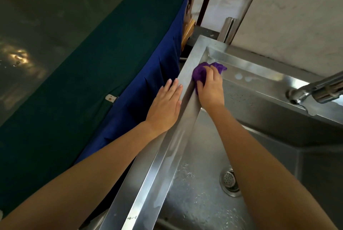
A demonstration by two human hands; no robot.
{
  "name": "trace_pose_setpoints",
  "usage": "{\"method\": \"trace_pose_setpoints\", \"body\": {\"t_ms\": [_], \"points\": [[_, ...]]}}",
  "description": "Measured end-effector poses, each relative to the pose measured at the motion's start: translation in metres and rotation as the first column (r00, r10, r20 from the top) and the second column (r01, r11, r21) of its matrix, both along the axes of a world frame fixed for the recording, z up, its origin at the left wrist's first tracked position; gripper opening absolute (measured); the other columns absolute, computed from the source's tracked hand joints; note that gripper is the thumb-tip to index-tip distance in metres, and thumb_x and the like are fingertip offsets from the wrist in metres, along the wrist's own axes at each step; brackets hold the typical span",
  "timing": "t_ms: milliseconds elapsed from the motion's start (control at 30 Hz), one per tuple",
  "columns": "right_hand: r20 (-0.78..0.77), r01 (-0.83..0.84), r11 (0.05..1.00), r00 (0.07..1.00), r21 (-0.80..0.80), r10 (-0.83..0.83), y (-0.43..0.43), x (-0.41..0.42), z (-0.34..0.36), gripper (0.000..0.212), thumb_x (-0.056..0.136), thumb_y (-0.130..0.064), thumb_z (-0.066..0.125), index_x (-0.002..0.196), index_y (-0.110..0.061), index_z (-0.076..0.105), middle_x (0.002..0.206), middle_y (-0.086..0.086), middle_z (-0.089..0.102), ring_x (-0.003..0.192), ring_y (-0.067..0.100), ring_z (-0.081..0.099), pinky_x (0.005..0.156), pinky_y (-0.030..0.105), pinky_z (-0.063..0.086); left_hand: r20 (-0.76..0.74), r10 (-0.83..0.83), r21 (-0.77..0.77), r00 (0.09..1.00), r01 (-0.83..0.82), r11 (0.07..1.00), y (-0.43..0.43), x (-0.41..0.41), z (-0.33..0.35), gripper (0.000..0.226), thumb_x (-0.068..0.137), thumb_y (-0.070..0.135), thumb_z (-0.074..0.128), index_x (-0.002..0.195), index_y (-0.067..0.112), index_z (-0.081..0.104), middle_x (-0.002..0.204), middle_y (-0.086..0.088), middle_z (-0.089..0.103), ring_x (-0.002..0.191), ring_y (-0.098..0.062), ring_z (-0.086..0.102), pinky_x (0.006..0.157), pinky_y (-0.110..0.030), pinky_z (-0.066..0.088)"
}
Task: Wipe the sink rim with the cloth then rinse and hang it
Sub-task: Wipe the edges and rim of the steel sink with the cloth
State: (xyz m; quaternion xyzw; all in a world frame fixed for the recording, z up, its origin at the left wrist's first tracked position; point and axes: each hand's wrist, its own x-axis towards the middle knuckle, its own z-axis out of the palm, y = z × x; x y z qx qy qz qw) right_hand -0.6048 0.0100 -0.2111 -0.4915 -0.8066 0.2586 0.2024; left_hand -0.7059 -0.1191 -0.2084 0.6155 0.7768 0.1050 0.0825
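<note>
Right hand (208, 88), at the centre of the frame, is clamped on a bunched purple cloth (201, 72), fingers curled over the wad and pressing it against the inner edge of the sink rim (163, 157) near the basin's far left corner. Part of the cloth sticks out past the fingertips toward the upper right, over the back ledge. Left hand (166, 105) lies flat just beside it, fingers straight and close together, palm down on the outer side of the same rim — it grips nothing. The steel rim runs as a long diagonal band from the bottom centre up to the middle of the frame. Below and to the right, the basin holds a round drain strainer (229, 180) at lower right, with water drops scattered on the metal. A chrome tap (315, 93) reaches in from the right edge. A blue cloth (148, 85) drapes down beside the sink, under a green-topped table (78, 59) filling the upper left.
</note>
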Motion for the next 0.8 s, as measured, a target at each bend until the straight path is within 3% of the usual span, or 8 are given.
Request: {"method": "trace_pose_setpoints", "body": {"t_ms": [100, 200, 267, 333, 500, 633, 733, 800], "points": [[-0.046, 0.005, 1.0, 0.999, 0.014, -0.004, 0.007, 0.0, 0.006, 0.041, 0.087, -0.008, 0.054, 0.127, -0.01, 0.046, 0.137, 0.009, 0.045, 0.123, 0.027, 0.038, 0.108, 0.04, 0.036, -0.002, 0.005, 0.012, 1.0, -0.005, 1.0, 0.01, 0.002, 0.004, 0.05, 0.101, 0.023, 0.027, 0.148, 0.01, 0.015, 0.158, -0.009, 0.009, 0.146, -0.022, 0.0, 0.117, -0.035, 0.001], [-0.164, 0.013, 0.993, 0.986, -0.115, -0.031, 0.006, 0.014, 0.013, 0.039, 0.085, -0.007, 0.056, 0.123, -0.013, 0.048, 0.127, 0.009, 0.05, 0.118, 0.024, 0.041, 0.101, 0.032, 0.038, 0.032, 0.006, -0.006, 0.999, -0.006, 1.0, 0.03, 0.007, 0.007, 0.055, 0.1, 0.031, 0.028, 0.148, 0.012, 0.011, 0.159, -0.008, 0.003, 0.146, -0.02, -0.004, 0.118, -0.034, -0.002], [-0.243, 0.086, 0.985, 0.962, -0.151, -0.122, 0.006, 0.029, 0.019, 0.04, 0.085, -0.009, 0.057, 0.124, -0.014, 0.048, 0.124, 0.01, 0.051, 0.116, 0.023, 0.044, 0.099, 0.03, 0.039, 0.041, -0.001, -0.017, 0.999, 0.001, 1.0, 0.048, 0.01, 0.009, 0.057, 0.1, 0.035, 0.028, 0.149, 0.012, 0.008, 0.159, -0.008, 0.0, 0.146, -0.019, -0.006, 0.118, -0.034, -0.003], [-0.275, 0.211, 0.974, 0.934, -0.086, -0.227, 0.007, 0.048, 0.024, 0.039, 0.085, -0.009, 0.056, 0.123, -0.01, 0.048, 0.121, 0.012, 0.053, 0.114, 0.025, 0.044, 0.098, 0.034, 0.041, 0.019, -0.019, -0.03, 1.0, 0.02, 0.999, 0.067, 0.012, 0.01, 0.059, 0.099, 0.038, 0.026, 0.149, 0.013, 0.005, 0.158, -0.008, -0.002, 0.145, -0.019, -0.008, 0.117, -0.034, -0.005], [-0.121, 0.518, 0.847, 0.855, 0.122, -0.505, 0.031, 0.085, 0.031, 0.041, 0.087, -0.012, 0.053, 0.126, -0.002, 0.044, 0.127, 0.019, 0.05, 0.114, 0.038, 0.043, 0.097, 0.047, 0.039, -0.11, -0.031, -0.075, 0.993, 0.023, 0.997, 0.096, 0.012, 0.002, 0.063, 0.098, 0.044, 0.02, 0.148, 0.009, 0.001, 0.158, -0.01, -0.002, 0.145, -0.02, -0.008, 0.117, -0.033, -0.007], [0.161, 0.574, 0.819, 0.807, 0.017, -0.569, 0.053, 0.098, 0.019, 0.053, 0.092, -0.011, 0.046, 0.14, -0.003, 0.025, 0.144, 0.021, 0.028, 0.131, 0.036, 0.03, 0.101, 0.04, 0.034, -0.125, -0.017, -0.049, 0.992, 0.011, 0.999, 0.095, 0.015, 0.001, 0.065, 0.098, 0.047, 0.017, 0.148, 0.008, 0.002, 0.158, -0.01, 0.0, 0.146, -0.019, -0.006, 0.117, -0.031, -0.008], [0.162, 0.514, 0.858, 0.845, 0.019, -0.51, 0.06, 0.087, -0.002, 0.055, 0.092, -0.013, 0.042, 0.142, 0.001, 0.023, 0.148, 0.03, 0.021, 0.138, 0.044, 0.018, 0.115, 0.049, 0.018, -0.123, -0.018, -0.047, 0.992, 0.012, 0.999, 0.096, 0.015, 0.002, 0.065, 0.098, 0.048, 0.017, 0.148, 0.008, 0.002, 0.158, -0.01, 0.001, 0.146, -0.018, -0.006, 0.117, -0.032, -0.007], [0.124, 0.473, 0.881, 0.874, -0.005, -0.469, 0.059, 0.073, -0.006, 0.056, 0.093, -0.02, 0.045, 0.142, -0.002, 0.025, 0.15, 0.031, 0.017, 0.14, 0.044, 0.013, 0.117, 0.05, 0.015, -0.124, -0.013, -0.048, 0.992, 0.007, 0.999, 0.097, 0.014, 0.002, 0.066, 0.098, 0.049, 0.016, 0.148, 0.008, 0.002, 0.158, -0.01, 0.001, 0.145, -0.018, -0.006, 0.117, -0.032, -0.007]]}}
